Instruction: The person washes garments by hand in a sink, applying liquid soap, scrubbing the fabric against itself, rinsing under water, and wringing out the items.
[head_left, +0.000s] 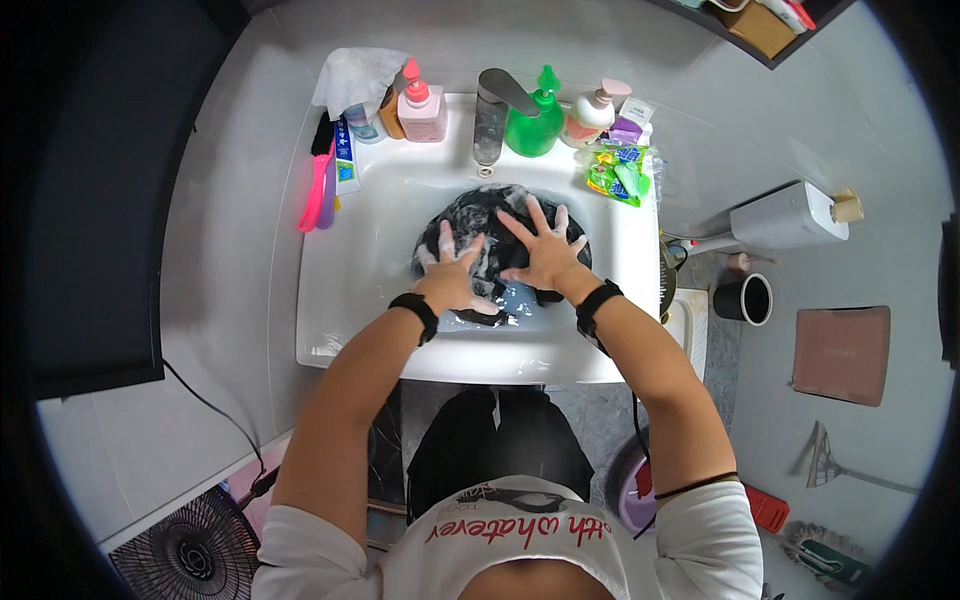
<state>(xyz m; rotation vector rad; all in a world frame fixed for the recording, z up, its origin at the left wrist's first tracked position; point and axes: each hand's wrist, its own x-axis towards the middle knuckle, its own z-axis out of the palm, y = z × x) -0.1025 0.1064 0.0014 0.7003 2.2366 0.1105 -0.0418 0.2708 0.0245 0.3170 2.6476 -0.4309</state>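
A wet black cloth (480, 214) with white suds lies bunched in soapy water (521, 300) in the white washbasin (352, 300). Over its left side my left hand (450, 279) spreads its fingers, foam clinging to them. My right hand (547, 255), also foamy and splayed, is over the cloth's right side. Neither hand has its fingers closed around anything; whether the palms press on the cloth is hard to tell. Behind the cloth stands a grey metal faucet (489, 127). Black bands circle both wrists.
Along the back rim stand a pink pump bottle (424, 116), a green pump bottle (536, 124) and a white pump bottle (591, 120). A green soap packet (619, 176) lies at right. Pink brush (319, 184) and toothpaste tube (345, 157) lie at left. A fan (196, 559) stands lower left.
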